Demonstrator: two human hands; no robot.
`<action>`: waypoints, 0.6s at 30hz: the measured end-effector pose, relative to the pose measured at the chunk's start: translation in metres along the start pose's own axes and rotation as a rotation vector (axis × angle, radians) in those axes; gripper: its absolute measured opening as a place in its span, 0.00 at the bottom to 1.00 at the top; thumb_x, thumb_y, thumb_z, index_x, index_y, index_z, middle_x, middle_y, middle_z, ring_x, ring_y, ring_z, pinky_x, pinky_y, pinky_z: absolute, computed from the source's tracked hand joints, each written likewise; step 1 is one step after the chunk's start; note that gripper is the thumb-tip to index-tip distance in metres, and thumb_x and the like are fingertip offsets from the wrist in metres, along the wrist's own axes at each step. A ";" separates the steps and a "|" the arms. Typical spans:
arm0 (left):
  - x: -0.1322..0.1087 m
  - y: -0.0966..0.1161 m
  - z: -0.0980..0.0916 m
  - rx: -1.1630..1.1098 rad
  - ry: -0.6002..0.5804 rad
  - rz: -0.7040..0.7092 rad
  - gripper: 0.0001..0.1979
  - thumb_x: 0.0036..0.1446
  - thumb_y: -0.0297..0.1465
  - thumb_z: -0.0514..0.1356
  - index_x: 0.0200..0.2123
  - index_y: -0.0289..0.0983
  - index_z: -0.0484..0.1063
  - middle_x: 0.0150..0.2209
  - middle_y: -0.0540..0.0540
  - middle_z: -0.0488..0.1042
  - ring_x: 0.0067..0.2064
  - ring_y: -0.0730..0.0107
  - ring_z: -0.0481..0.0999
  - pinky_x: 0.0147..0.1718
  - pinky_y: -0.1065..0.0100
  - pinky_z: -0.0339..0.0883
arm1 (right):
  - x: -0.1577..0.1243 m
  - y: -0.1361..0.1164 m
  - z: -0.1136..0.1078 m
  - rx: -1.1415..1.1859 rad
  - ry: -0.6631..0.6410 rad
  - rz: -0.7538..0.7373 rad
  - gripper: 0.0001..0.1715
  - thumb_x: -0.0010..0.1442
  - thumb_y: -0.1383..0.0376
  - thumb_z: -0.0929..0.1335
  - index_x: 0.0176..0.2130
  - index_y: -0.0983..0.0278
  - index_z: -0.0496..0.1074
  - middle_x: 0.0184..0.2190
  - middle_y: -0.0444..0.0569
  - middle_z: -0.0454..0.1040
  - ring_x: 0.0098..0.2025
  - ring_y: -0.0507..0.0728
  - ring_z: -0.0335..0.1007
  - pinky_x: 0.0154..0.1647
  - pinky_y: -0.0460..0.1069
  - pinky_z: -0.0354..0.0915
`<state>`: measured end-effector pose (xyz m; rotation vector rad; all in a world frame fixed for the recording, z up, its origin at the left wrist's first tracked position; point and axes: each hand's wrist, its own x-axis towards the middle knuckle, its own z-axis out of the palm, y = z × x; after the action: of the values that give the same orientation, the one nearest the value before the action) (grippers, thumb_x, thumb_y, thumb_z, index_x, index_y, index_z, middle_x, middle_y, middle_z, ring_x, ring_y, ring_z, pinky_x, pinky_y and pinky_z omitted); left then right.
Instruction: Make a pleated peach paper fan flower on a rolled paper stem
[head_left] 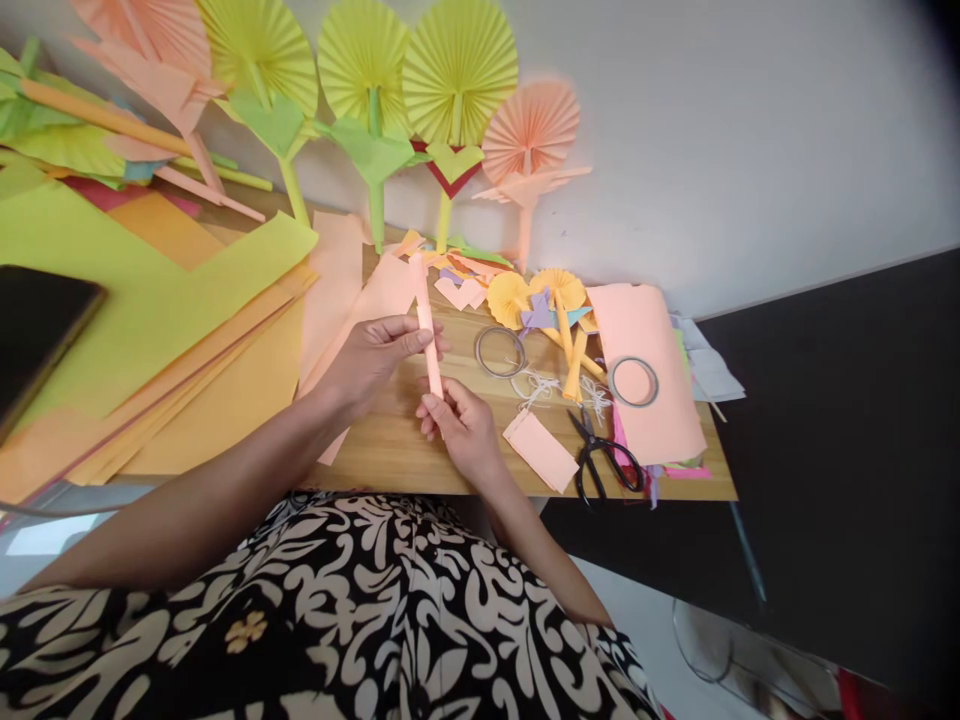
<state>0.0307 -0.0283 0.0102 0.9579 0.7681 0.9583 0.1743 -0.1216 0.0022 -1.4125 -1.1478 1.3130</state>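
Observation:
A rolled tube of peach paper (424, 300) stands nearly upright between my two hands, above the wooden table. My left hand (386, 350) is closed around its middle, thumb across the front. Lower down, my right hand (461, 425) pinches the tube's bottom end. Just right of the hands lies a roll of tape (500, 352). A stack of small peach paper rectangles (540, 450) rests near the table's front edge, beside black-handled scissors (600, 455). Behind the tube is a peach paper heart (460, 292).
Pleated paper fans on stems, such as a yellow-green one (460, 70) and a peach one (531, 130), lean against the wall. Coloured sheets (172, 300) and a phone (41, 335) lie at left. At right, a second tape roll (634, 382) sits on peach sheets (664, 430).

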 end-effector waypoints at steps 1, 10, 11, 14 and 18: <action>0.000 0.000 0.000 0.002 0.003 0.003 0.15 0.49 0.44 0.76 0.34 0.39 0.84 0.32 0.47 0.83 0.38 0.66 0.78 0.52 0.62 0.67 | 0.000 0.000 0.000 0.002 -0.001 0.003 0.20 0.63 0.51 0.69 0.47 0.62 0.73 0.28 0.41 0.75 0.24 0.48 0.67 0.26 0.44 0.66; 0.000 0.000 0.002 -0.034 0.016 -0.011 0.17 0.45 0.44 0.78 0.31 0.39 0.82 0.30 0.48 0.81 0.34 0.68 0.77 0.40 0.65 0.68 | -0.002 -0.003 0.001 0.181 -0.030 0.036 0.27 0.62 0.43 0.70 0.47 0.61 0.75 0.32 0.44 0.77 0.27 0.48 0.70 0.28 0.44 0.68; 0.000 -0.001 0.001 -0.038 -0.004 -0.025 0.16 0.45 0.43 0.78 0.31 0.39 0.82 0.30 0.47 0.81 0.33 0.68 0.76 0.38 0.65 0.68 | -0.001 -0.003 0.001 0.206 -0.021 0.041 0.28 0.62 0.42 0.69 0.46 0.61 0.75 0.33 0.45 0.78 0.27 0.49 0.70 0.28 0.44 0.68; -0.001 -0.003 0.001 -0.031 -0.080 -0.077 0.17 0.47 0.44 0.77 0.32 0.38 0.82 0.29 0.47 0.80 0.30 0.69 0.75 0.34 0.65 0.68 | 0.001 -0.006 0.002 0.219 0.012 0.073 0.28 0.61 0.41 0.70 0.42 0.62 0.77 0.30 0.44 0.76 0.25 0.48 0.67 0.24 0.43 0.65; -0.001 -0.003 0.002 -0.011 -0.072 -0.053 0.17 0.49 0.45 0.76 0.32 0.38 0.82 0.30 0.47 0.80 0.34 0.68 0.76 0.39 0.65 0.69 | 0.003 -0.007 0.003 0.220 0.046 0.079 0.26 0.62 0.43 0.70 0.40 0.63 0.77 0.27 0.42 0.72 0.20 0.46 0.60 0.18 0.43 0.56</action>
<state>0.0326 -0.0301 0.0084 0.9532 0.7232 0.8766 0.1704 -0.1168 0.0080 -1.3301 -0.8954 1.4082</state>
